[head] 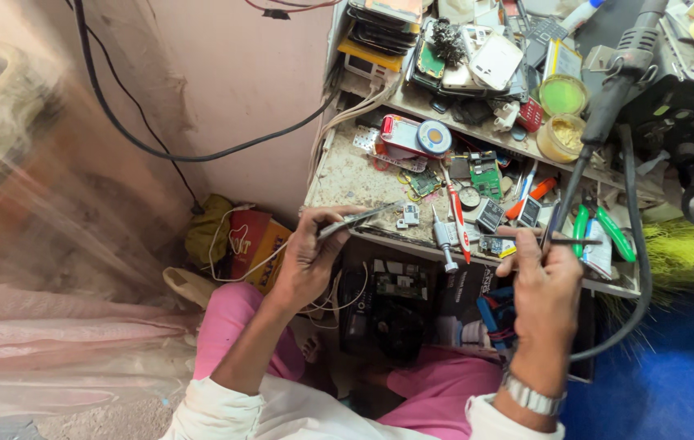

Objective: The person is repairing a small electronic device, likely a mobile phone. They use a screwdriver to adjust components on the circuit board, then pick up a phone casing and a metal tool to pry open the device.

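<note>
While we sat over the cluttered bench [347,175], our left hand [308,259] was closed narrowly round a pair of tweezers [361,218], their tips reaching out over the bench edge near a small white part [409,215], though we could not tell whether the tips touched it or gripped anything. Our right hand [544,287] was curled shut round a thin dark tool [568,240], held level with its point toward the green-handled pliers [608,231]; what kind of tool it was we could not make out. Between the hands lay a red-and-white screwdriver [458,218] and a short metal driver [443,240], with small green circuit boards [487,181] just beyond. A black iron [617,77] hung down above the right hand, its cable [638,269] looping past our wrist. To do this fine work well, we judged, we should rest both wrists on the bench edge, keep the tweezers pinched lightly so a tiny piece would not spring away into the litter, bring the right tool in slowly, and keep the cable off our forearm, since a snag there could jerk the hand
</note>
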